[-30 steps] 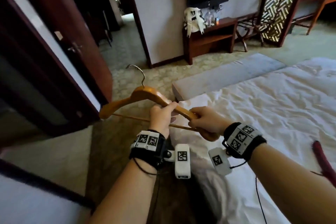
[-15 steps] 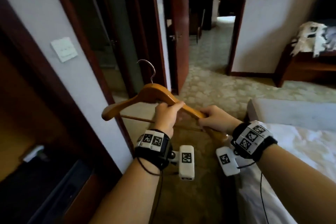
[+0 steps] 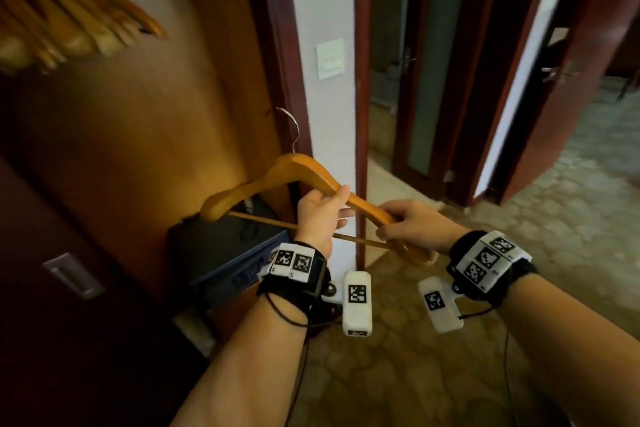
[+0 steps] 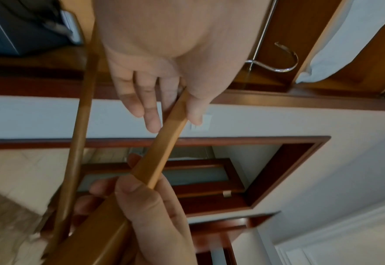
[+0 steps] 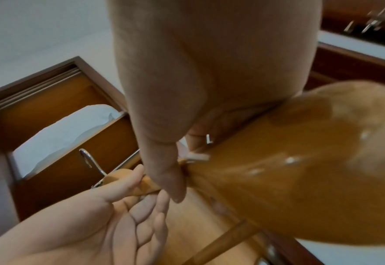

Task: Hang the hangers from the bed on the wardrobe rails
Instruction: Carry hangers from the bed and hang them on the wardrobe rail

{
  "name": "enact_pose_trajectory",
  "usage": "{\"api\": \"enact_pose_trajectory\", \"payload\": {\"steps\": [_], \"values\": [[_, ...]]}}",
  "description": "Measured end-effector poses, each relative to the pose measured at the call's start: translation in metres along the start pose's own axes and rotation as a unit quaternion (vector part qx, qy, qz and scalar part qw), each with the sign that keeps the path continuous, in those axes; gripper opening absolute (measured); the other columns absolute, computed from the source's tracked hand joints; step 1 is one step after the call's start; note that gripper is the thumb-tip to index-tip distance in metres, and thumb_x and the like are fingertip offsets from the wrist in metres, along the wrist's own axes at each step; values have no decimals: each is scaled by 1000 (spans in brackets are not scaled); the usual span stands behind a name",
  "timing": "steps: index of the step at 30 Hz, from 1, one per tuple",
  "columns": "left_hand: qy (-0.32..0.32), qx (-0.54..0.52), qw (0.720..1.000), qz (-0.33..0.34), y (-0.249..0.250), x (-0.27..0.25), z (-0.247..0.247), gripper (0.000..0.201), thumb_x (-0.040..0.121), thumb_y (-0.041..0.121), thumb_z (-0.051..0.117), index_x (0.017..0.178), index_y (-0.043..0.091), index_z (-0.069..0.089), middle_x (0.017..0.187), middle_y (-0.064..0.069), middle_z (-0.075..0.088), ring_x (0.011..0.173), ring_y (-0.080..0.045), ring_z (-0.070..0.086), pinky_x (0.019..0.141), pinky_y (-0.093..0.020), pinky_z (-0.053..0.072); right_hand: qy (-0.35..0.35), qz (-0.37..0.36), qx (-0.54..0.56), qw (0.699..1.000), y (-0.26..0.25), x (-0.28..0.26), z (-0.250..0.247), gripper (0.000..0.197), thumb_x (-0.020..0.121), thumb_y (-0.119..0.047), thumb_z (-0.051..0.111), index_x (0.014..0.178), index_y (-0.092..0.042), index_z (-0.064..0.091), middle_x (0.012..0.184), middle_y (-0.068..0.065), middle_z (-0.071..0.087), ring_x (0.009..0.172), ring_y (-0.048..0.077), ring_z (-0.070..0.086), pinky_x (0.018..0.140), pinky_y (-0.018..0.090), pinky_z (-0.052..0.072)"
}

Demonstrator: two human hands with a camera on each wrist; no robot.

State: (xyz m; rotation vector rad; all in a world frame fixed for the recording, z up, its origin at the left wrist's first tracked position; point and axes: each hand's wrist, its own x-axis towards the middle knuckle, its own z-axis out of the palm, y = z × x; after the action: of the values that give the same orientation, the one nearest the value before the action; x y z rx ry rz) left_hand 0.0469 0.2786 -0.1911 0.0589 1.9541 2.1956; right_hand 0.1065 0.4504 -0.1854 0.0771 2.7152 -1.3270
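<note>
Both hands hold a wooden hanger [image 3: 277, 177] with a metal hook [image 3: 292, 125] in front of the open wardrobe [image 3: 131, 156]. My left hand [image 3: 337, 199] pinches the right arm of the hanger near its middle, thumb on top and fingers underneath [image 4: 150, 123]. My right hand [image 3: 388, 224] grips the same arm close to its rounded end [image 5: 288, 161]. Several wooden hangers [image 3: 69, 21] hang at the top left, blurred. In the left wrist view a metal rail [image 4: 263, 30] runs behind the hook [image 4: 286, 61].
A dark box [image 3: 221, 253] sits low inside the wardrobe, just behind the hanger. A white wall strip with a switch [image 3: 330, 59] stands right of the wardrobe frame. Open doors [image 3: 571, 80] and patterned carpet [image 3: 519, 218] lie to the right.
The view has swung left, from the bed past the doorway to the wardrobe. Both hands have carried the hanger along with the same grips; the hung hangers have come into view.
</note>
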Motion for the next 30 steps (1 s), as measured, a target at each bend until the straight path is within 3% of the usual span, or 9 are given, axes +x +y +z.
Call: {"api": "enact_pose_trajectory", "payload": {"steps": [3,5,8,15,17,21,26,30], "values": [[44,1,999,-1,1,4,-32,16,94,28,66,100,13,67,102,-6,75,83,-18,72,73,-30,53,-34,-30,-11,999,-11,23,20,18,83,-22,76,100,-20,69,86,5,68,84,21,67,77,32,54],[73,0,997,-2,3,8,-52,22,95,28,65,107,9,67,101,-5,75,80,-16,71,74,-29,54,-58,-39,-1,998,-19,38,34,17,83,-23,76,98,-19,68,85,3,66,80,18,64,74,30,52],[99,-11,995,-2,4,17,-80,15,95,27,64,102,14,66,101,-6,74,82,-17,69,76,-31,54,-97,-62,-4,993,-30,62,53,19,85,-23,75,100,-15,67,90,5,67,81,16,64,73,29,51],[113,-16,993,-16,9,76,-136,17,96,28,64,107,15,65,111,-10,73,78,-14,68,74,-30,54,-84,-94,-30,992,-55,133,86,21,84,-26,76,95,-9,68,92,13,68,85,27,66,78,39,53],[107,-14,994,-20,13,104,-146,23,96,29,63,112,12,65,112,-10,73,77,-14,67,72,-28,53,-79,-83,-24,993,-62,157,89,22,84,-28,76,96,-11,68,90,10,68,82,23,66,75,36,53],[84,-10,996,-20,28,164,-162,25,97,29,62,113,11,62,111,-9,73,74,-13,67,70,-28,53,-53,-69,-23,996,-82,206,87,20,86,-29,75,99,-16,67,87,-1,66,77,11,61,66,21,43],[51,16,998,-16,62,229,-174,27,100,31,57,115,10,59,107,-5,71,75,-13,70,64,-26,55,12,-48,-23,998,-109,259,80,18,85,-32,75,96,-21,66,87,-2,67,78,13,64,68,26,46],[6,40,999,-13,86,262,-177,24,103,29,50,121,13,52,109,-3,65,84,-16,71,75,-31,56,59,-39,-12,997,-128,285,78,21,85,-32,75,98,-18,66,90,0,67,82,17,65,75,32,52]]}}
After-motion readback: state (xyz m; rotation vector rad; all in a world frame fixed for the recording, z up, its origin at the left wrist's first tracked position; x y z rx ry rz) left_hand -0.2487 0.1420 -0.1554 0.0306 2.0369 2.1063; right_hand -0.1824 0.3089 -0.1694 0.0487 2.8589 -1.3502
